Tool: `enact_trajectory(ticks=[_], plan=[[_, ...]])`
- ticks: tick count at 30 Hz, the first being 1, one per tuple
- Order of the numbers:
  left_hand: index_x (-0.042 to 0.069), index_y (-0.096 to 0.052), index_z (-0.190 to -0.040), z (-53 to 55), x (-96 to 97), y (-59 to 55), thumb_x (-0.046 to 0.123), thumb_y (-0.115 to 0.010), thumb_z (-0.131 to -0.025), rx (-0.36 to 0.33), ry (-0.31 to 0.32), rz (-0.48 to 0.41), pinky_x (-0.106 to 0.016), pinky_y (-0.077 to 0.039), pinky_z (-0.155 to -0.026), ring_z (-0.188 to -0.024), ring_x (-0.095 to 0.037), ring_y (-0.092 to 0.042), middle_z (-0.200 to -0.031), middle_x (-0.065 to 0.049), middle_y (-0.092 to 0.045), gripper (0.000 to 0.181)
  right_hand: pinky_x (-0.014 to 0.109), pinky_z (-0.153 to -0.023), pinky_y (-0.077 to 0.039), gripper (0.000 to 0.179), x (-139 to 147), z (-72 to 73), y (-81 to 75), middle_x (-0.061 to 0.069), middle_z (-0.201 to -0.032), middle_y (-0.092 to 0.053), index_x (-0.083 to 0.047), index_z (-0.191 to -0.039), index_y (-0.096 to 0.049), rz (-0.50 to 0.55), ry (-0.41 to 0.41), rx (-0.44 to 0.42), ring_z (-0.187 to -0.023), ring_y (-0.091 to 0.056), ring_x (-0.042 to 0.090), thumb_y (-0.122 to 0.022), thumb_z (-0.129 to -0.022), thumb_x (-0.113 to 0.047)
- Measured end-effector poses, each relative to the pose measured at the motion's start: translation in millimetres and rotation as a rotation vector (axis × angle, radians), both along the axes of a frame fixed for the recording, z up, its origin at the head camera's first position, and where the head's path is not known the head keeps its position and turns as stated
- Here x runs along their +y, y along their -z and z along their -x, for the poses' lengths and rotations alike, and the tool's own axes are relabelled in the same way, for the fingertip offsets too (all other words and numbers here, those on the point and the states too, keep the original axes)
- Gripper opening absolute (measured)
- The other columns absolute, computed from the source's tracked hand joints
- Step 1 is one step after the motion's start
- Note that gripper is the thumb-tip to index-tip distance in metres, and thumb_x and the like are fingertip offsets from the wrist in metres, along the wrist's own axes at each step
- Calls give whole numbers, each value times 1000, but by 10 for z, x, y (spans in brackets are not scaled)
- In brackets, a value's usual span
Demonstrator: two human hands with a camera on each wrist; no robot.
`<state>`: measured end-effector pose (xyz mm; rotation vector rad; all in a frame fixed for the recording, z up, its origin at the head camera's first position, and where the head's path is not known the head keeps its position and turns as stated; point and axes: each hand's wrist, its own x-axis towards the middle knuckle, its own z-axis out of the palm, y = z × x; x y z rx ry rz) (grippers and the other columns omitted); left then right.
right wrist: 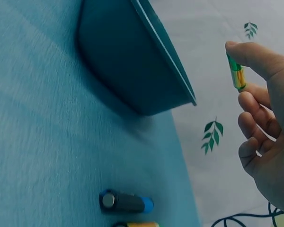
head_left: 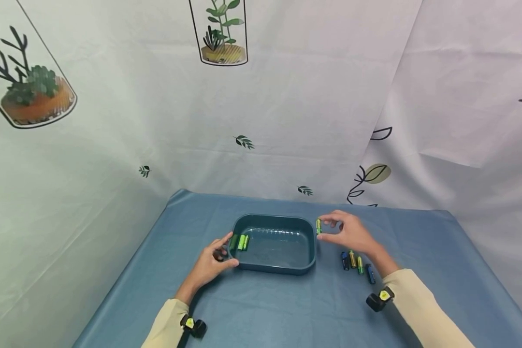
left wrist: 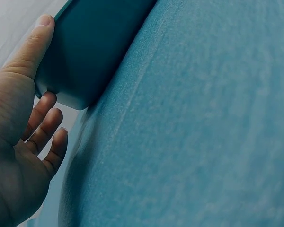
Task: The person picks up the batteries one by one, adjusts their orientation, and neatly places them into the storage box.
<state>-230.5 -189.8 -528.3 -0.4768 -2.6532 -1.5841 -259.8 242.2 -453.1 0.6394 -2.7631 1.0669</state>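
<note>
A dark teal rectangular tray [head_left: 271,268] stands on the table. Against its left wall lie small green batteries [head_left: 241,242], side by side. My left hand [head_left: 209,261] holds the tray at its left end, thumb at the near corner and index finger on the left rim; in the left wrist view the left hand [left wrist: 23,118] spans that corner. Just beyond the right rim, my right hand [head_left: 347,233] pinches a green and gold battery [head_left: 319,226] between thumb and fingers, above the table. The right wrist view shows this battery [right wrist: 236,72] upright, slightly tilted.
Right of the tray, below the right hand, lie several loose batteries, among them a dark blue one [head_left: 345,261], a gold one [head_left: 353,259], a green one [head_left: 360,265] and another blue one [head_left: 370,273]. A blue cloth [head_left: 261,309] covers the table; a patterned white curtain [head_left: 287,106] hangs behind.
</note>
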Motion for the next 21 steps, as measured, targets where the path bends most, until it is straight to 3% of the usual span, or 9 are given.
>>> enact_trajectory(ticks=[5,12,21], plan=[[18,-46,-156,1,-2,10,22,-86,-85,1,-8,8,-32,-49,-81,-95,-20,-56,-132,-10,-57,81,39,-78,-48,54,-102,38,-35,0,-103,-63,-16,-129,-72,8,-12,-13,-93,-60,29,-84,-84,-45],[18,-46,-156,6,-2,14,26,-86,-85,6,-6,10,-32,-49,-81,-94,-21,-56,-132,-10,-57,82,39,-76,-48,55,-243,98,-94,5,-105,-64,-17,-129,-71,12,-31,-49,-91,-56,21,-84,-84,-46],[19,-46,-156,14,-18,28,28,-86,-85,3,2,7,-31,-49,-82,-95,-20,-56,-134,-11,-57,83,37,-73,-47,56,-403,200,-116,4,-105,-64,-14,-128,-72,22,-87,-49,-94,-59,25,-87,-82,-42]])
